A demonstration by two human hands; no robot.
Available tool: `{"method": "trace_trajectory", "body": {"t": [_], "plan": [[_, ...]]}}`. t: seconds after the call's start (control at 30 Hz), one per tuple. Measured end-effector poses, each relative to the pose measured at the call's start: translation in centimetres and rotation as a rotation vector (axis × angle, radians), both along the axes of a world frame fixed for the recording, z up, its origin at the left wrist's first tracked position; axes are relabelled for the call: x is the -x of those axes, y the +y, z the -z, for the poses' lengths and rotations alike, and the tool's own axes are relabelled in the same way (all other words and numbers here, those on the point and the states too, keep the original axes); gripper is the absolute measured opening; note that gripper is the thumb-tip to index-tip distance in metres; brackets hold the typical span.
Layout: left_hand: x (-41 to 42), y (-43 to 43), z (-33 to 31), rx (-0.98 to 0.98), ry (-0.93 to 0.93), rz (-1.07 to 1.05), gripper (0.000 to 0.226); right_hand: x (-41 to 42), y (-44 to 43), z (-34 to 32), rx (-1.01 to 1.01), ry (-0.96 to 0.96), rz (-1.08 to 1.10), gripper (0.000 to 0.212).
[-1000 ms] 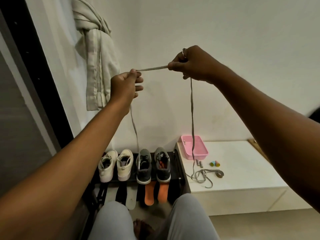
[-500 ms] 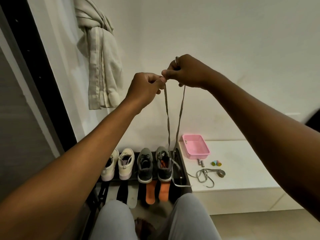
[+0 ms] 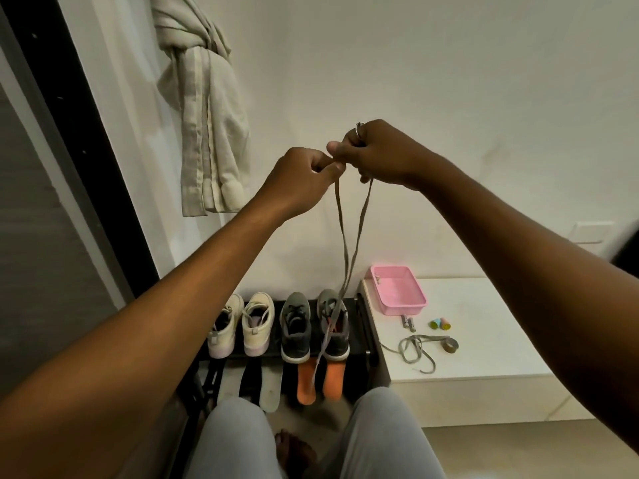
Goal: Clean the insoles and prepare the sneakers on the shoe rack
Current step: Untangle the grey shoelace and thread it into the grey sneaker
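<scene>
Sneakers (image 3: 295, 330), four; orange insoles (image 3: 306, 382), two

I pinch a flat grey lace (image 3: 349, 236) between my left hand (image 3: 301, 178) and right hand (image 3: 377, 150); its 2 strands hang down in front of the right grey sneaker (image 3: 333, 326). On the black shoe rack (image 3: 363, 326) stand 4 sneakers, toes to the wall: 2 cream sneakers (image 3: 257, 324) left, the other grey sneaker (image 3: 295, 328) beside them. Below the grey pair lie 2 orange insoles (image 3: 306, 382), with a pale insole (image 3: 269, 385) just left
</scene>
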State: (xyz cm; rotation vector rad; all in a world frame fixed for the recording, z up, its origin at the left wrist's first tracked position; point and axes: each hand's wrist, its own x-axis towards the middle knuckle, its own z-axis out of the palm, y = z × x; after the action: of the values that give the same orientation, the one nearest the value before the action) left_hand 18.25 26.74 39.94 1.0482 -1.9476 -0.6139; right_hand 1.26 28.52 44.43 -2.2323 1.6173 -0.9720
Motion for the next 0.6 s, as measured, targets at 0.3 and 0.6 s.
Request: {"method": "trace_trajectory", "body": {"t": [0.3,0.6], "plan": [[0.0,-0.5,-0.6,-0.009,-0.031,-0.031,0.029,1.0,-0.3,1.2,-0.158,-0.243,-0.075,0.043],[0.3,0.1,-0.5,-0.003,-0.09,0.012,0.028,1.2,-0.6,1.7,-0.182,-0.279,-0.095,0.051]]}}
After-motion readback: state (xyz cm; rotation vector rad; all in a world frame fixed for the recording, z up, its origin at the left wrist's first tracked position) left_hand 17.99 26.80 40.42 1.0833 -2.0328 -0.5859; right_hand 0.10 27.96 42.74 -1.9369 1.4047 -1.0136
